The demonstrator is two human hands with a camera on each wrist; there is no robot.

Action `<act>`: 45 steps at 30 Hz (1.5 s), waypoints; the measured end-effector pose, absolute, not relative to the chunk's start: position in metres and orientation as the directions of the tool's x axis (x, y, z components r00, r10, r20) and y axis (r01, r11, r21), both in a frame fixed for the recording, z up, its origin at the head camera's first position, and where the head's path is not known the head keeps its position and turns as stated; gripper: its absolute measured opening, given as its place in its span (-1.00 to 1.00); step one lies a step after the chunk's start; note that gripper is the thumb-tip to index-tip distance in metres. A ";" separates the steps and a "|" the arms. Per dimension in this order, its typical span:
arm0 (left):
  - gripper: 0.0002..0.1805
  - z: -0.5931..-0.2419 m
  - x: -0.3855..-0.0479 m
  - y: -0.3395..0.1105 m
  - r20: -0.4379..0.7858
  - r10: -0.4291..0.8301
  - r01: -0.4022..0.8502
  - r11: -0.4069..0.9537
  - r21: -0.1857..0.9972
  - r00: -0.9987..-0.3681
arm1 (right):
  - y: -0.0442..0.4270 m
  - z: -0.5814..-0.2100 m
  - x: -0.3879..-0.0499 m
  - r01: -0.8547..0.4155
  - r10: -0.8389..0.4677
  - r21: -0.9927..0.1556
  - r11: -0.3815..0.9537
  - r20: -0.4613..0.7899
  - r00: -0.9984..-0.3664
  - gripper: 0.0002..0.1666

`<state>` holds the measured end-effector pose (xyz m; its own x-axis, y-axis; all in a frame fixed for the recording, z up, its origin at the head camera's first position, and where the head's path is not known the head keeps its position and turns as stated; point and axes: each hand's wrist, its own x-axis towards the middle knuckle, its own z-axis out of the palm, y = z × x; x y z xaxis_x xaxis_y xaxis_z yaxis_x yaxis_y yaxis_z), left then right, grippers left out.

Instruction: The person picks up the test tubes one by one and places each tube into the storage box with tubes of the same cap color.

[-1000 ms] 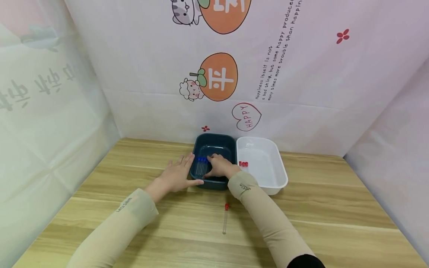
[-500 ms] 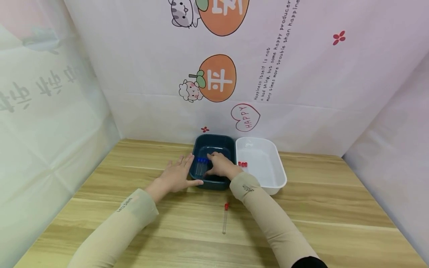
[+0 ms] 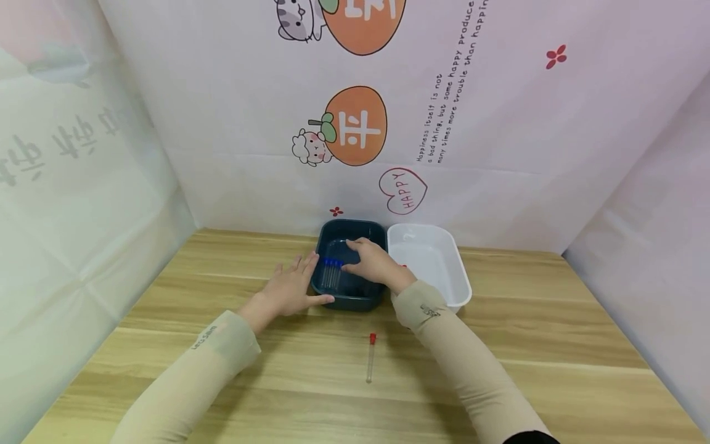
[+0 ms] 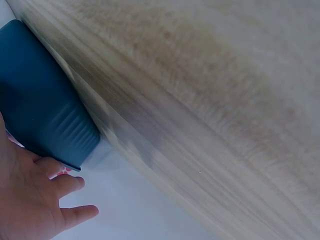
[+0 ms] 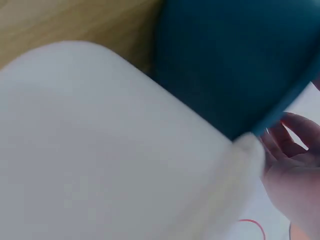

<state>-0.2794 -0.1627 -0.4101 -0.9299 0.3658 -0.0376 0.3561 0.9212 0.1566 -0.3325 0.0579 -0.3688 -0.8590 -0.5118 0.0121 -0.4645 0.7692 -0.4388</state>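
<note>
Several clear tubes with blue caps (image 3: 331,275) lie side by side in the left part of a dark blue bin (image 3: 348,303). Fingers spread, my left hand (image 3: 285,291) rests against the bin's left edge; the left wrist view also shows this hand (image 4: 30,195) by the bin's outer wall. Over the bin, to the right of the tubes, my right hand (image 3: 378,264) has its thumb and fingers apart, and nothing shows between them. On the table in front lies a single tube with a red cap (image 3: 370,359).
A white bin (image 3: 438,265) stands against the right side of the dark blue one. Only a bit of red cap (image 3: 403,266) shows inside it, the rest hidden by my right wrist. A printed cloth (image 3: 488,203) hangs behind both bins.
My right hand has risen from among the tubes and moved up and right, its thumb and fingers parting. It now covers most of the red caps. My left hand has stayed in place.
</note>
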 end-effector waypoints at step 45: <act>0.22 -0.407 -0.278 -0.162 -0.024 0.360 0.351 0.920 0.172 -0.933 | 0.133 -0.354 -0.244 -0.787 -0.579 -0.353 0.506 0.538 -0.613 -0.64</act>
